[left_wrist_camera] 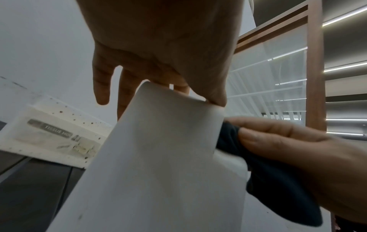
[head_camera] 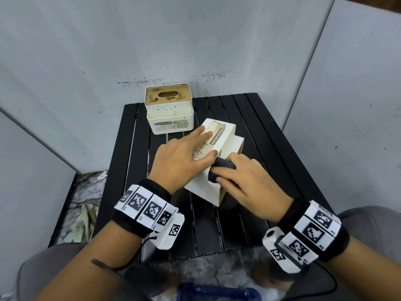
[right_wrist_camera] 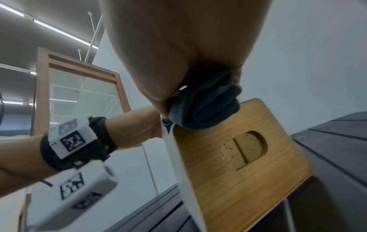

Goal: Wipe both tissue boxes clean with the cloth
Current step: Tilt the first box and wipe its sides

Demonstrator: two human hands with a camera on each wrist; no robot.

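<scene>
At the middle of the tabletop [head_camera: 271,170], the near tissue box [head_camera: 206,187] lies tipped on its side. The left hand [head_camera: 180,159] presses flat-fingered on its labelled face; the right hand [head_camera: 245,181] clutches the dark cloth [head_camera: 223,167] against its edge. Keep steady downward pressure while rubbing. The far tissue box [head_camera: 169,114] stands upright at the back-left corner. Whatever grime sits beneath the cloth is hidden.

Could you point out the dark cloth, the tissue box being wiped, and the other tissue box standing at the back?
dark cloth [head_camera: 223,167], head view, bunched fold.
tipped tissue box [head_camera: 204,189], head view, white side.
upright tissue box [head_camera: 170,124], head view, labelled front.
</scene>
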